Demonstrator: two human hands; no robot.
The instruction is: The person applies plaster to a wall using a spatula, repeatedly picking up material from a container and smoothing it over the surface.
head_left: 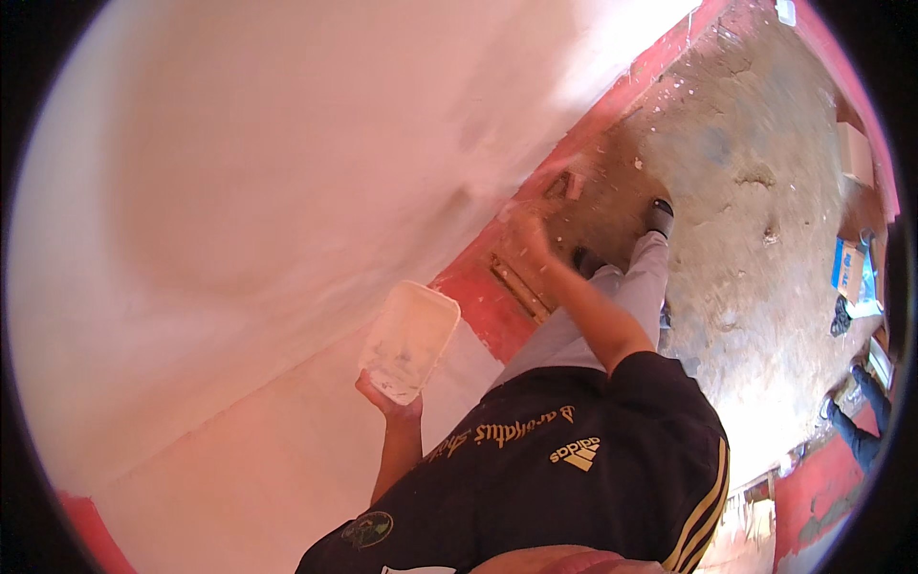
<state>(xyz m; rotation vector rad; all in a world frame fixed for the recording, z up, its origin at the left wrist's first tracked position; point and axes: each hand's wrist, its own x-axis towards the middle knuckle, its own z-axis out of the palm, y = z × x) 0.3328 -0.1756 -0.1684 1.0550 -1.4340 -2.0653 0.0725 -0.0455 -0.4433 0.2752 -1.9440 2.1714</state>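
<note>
My left hand point(394, 397) grips the lower end of a shallow, white rectangular plastic tub point(413, 335). Smears of whitish material coat its inside, and grey marks show near my fingers. The tub is tilted in front of the pale wall point(287, 191). My right hand point(528, 237) reaches forward and low, close to the red band point(483, 301) along the wall's foot. Motion blurs its fingers, so whether it holds anything cannot be made out. A small reddish piece point(572, 186) shows just beyond it, too smeared to name.
A wooden strip point(518, 287) lies at the wall's foot beside my legs. The rough brown floor point(736, 191) carries white splashes. Far right are a cardboard box point(854, 153), a blue and brown box point(847, 270), and another person's legs point(856, 426) in dark trousers.
</note>
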